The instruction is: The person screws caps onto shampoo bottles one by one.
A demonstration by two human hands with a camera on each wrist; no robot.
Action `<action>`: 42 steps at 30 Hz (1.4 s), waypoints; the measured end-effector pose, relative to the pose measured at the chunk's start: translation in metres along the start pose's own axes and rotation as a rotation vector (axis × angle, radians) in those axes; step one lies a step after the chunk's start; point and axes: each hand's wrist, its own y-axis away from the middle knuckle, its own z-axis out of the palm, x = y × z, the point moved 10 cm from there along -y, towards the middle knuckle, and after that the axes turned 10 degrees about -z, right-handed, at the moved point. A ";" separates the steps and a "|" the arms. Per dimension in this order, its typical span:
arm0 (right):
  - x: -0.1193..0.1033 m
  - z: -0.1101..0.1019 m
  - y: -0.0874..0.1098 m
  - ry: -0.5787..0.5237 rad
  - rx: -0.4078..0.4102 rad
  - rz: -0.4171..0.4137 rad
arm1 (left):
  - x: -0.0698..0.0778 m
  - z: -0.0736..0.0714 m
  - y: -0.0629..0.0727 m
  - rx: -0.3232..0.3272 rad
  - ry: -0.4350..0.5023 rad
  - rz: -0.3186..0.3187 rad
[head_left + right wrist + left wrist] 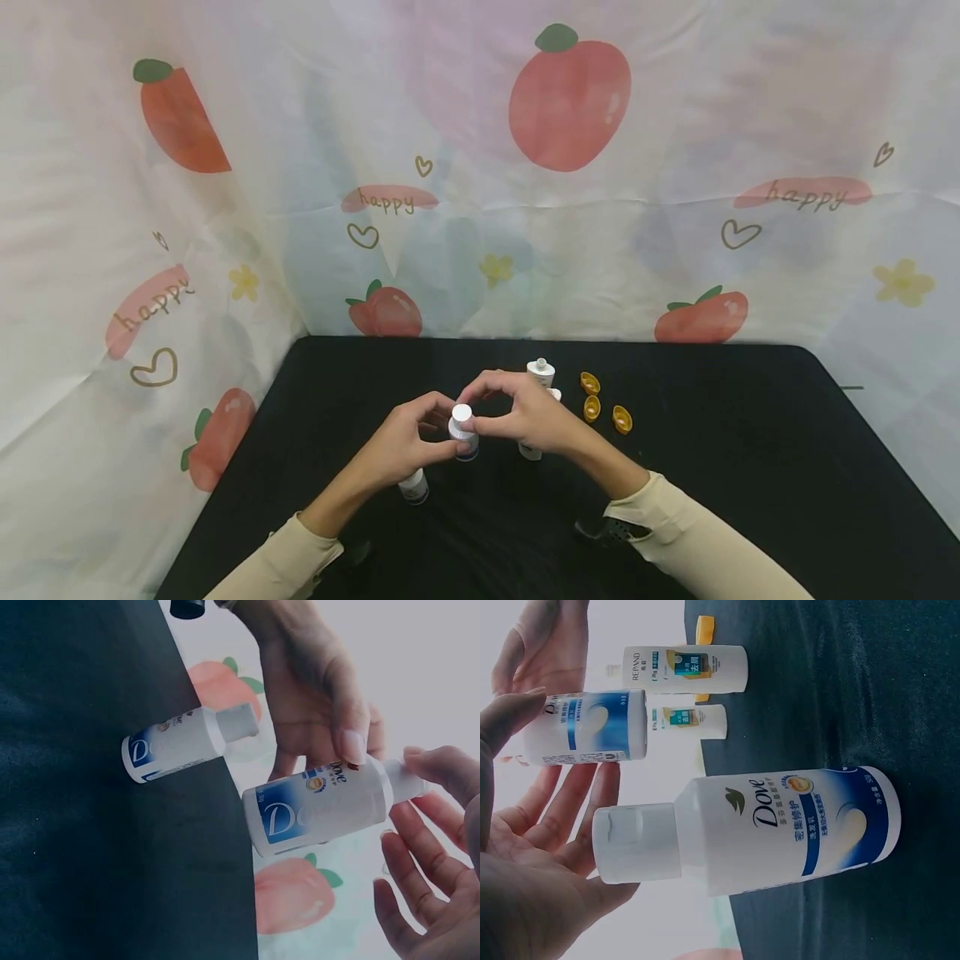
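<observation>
A small white-and-blue Dove bottle [465, 446] is raised over the black table between both hands. My left hand [405, 437] grips its body with thumb and fingers, as the right wrist view also shows. The right hand [528, 410] pinches the bottle's white cap [403, 780] between thumb and index finger, its other fingers spread loosely. Below the left hand a second Dove bottle [787, 829] stands upright on the table, its white flip cap [636, 844] on.
White REPAND bottles [727, 671] stand beyond the right hand, partly hidden by it in the head view; one shows a narrow bare neck [541, 362]. Several gold boat-shaped pieces [622, 419] lie right of them. A printed curtain [480, 250] hangs behind the black table [750, 467].
</observation>
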 end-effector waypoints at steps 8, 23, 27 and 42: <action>0.002 0.005 -0.001 0.014 0.005 0.009 | -0.002 -0.005 0.000 0.026 -0.071 0.032; 0.007 0.020 -0.001 0.125 -0.039 -0.008 | -0.008 -0.003 0.006 -0.005 -0.173 0.058; 0.010 0.025 0.002 0.129 -0.046 0.008 | -0.013 0.000 0.008 -0.029 -0.183 0.041; 0.017 0.043 0.010 0.079 -0.065 0.012 | -0.027 0.006 0.012 -0.088 -0.219 -0.001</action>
